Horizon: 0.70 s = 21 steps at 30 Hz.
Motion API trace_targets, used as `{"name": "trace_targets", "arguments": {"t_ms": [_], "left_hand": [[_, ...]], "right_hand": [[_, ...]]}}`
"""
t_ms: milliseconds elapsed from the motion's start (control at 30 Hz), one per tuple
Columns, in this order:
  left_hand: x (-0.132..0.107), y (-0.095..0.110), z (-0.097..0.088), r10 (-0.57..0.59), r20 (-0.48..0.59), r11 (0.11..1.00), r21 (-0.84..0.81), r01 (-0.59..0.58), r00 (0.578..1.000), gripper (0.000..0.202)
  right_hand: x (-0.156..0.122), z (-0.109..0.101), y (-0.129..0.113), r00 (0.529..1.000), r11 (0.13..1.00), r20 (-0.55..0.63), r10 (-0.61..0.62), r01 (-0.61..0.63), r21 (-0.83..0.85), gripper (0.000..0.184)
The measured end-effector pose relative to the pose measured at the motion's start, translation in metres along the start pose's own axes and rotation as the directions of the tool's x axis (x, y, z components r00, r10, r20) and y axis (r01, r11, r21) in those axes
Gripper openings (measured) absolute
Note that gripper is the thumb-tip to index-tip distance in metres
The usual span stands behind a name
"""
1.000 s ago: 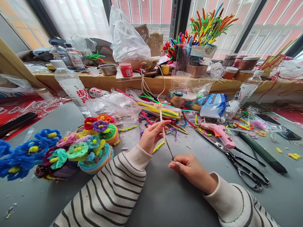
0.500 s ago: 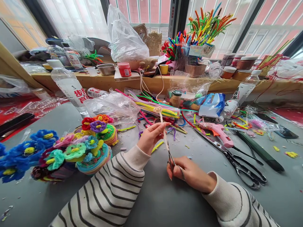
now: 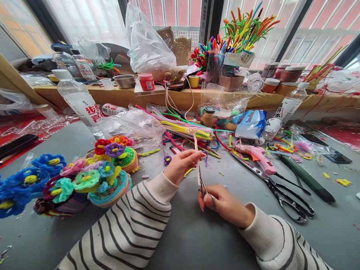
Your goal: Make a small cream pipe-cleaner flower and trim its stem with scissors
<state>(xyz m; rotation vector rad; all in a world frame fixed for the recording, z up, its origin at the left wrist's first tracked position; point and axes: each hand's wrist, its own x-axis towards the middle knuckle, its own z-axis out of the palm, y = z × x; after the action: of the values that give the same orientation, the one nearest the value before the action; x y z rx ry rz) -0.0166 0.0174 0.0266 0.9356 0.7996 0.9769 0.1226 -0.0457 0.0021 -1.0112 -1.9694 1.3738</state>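
Observation:
Between thumb and fingers, my left hand [image 3: 180,165] pinches a pale cream pipe cleaner [image 3: 196,144]. Its upper end is bent into small loops, and its straight tail hangs down below my fingers. My right hand [image 3: 222,204] has its fingers in the handles of small scissors [image 3: 203,189]. The scissor blades point up along the pipe cleaner's lower tail; whether they touch it I cannot tell. Left of my left hand stand pipe-cleaner flowers [image 3: 88,180] in several colours, with blue ones [image 3: 30,180] at the far left.
A bundle of coloured pipe cleaners [image 3: 182,129] lies behind my hands. To the right are a pink glue gun [image 3: 260,157], large black-handled scissors [image 3: 284,198] and a dark green tool [image 3: 309,180]. Water bottles [image 3: 81,105] and plastic bags [image 3: 132,125] stand along the back.
The looped top of the pipe cleaner has shifted slightly right and tilted. My left fingers have moved a little lower and right along with it. The scissors stay near its tail.

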Motion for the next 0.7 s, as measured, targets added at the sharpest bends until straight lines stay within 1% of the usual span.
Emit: {"name": "trace_targets", "arguments": {"t_ms": [100, 333, 500, 700], "left_hand": [[0.0006, 0.0002, -0.0001, 0.009, -0.003, 1.000, -0.008, -0.009, 1.000, 0.018], [0.0013, 0.0011, 0.0002, 0.040, -0.039, 0.998, -0.053, -0.042, 0.998, 0.018], [0.0005, 0.0020, 0.0003, 0.053, -0.028, 0.996, -0.065, -0.055, 0.998, 0.018], [-0.0002, 0.0038, 0.0003, 0.105, -0.018, 0.991, -0.077, -0.106, 0.994, 0.024]], "right_hand": [[0.0012, 0.0011, -0.0007, 1.000, 1.000, -0.024, 0.001, -0.001, -0.006, 0.062], [0.0031, 0.0012, -0.0012, 0.993, 0.997, -0.105, 0.046, -0.053, -0.059, 0.060], [0.0041, 0.0015, -0.0033, 0.992, 0.996, -0.114, 0.052, -0.060, -0.069, 0.059], [0.0045, 0.0013, -0.0033, 0.990, 0.994, -0.126, 0.066, -0.076, -0.079, 0.059]]}}
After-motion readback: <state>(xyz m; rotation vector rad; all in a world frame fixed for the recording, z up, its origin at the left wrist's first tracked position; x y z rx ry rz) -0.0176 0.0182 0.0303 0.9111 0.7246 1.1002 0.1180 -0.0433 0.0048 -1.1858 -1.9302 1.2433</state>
